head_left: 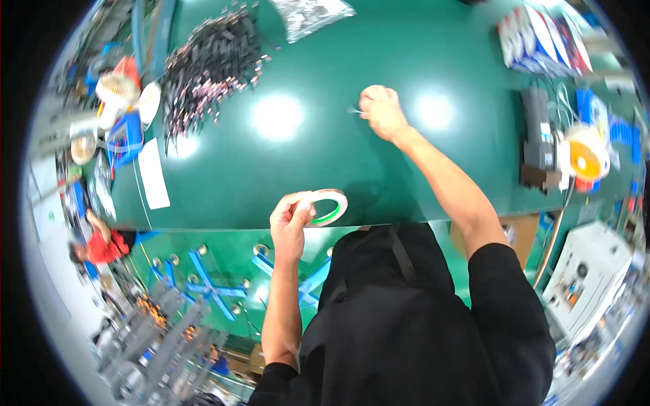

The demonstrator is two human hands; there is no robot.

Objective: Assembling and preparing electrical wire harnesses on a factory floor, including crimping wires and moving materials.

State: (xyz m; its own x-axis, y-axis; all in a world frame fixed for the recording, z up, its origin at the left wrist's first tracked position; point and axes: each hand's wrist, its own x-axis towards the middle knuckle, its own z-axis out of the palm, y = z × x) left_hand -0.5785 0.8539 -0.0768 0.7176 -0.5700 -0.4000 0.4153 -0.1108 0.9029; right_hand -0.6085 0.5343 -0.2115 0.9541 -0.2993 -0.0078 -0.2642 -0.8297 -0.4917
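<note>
My left hand (291, 218) is closed on the side of a roll of tape (343, 205), a white ring with a green inner core, held at the table's near edge. Farther forward, over the green table (311, 155), my right hand (384, 114) is closed with its fingers curled in. A thin whitish strip (355, 110) pokes out to the left of those fingers; what kind of strip it is, I cannot tell. The hands are well apart.
A heap of dark, thin parts (213, 64) lies at the far left, near a clear bag (311, 15). A white paper strip (154, 174) and a small fan (116, 90) are at left. Boxes (542, 40) and a dark device (537, 128) stand at right.
</note>
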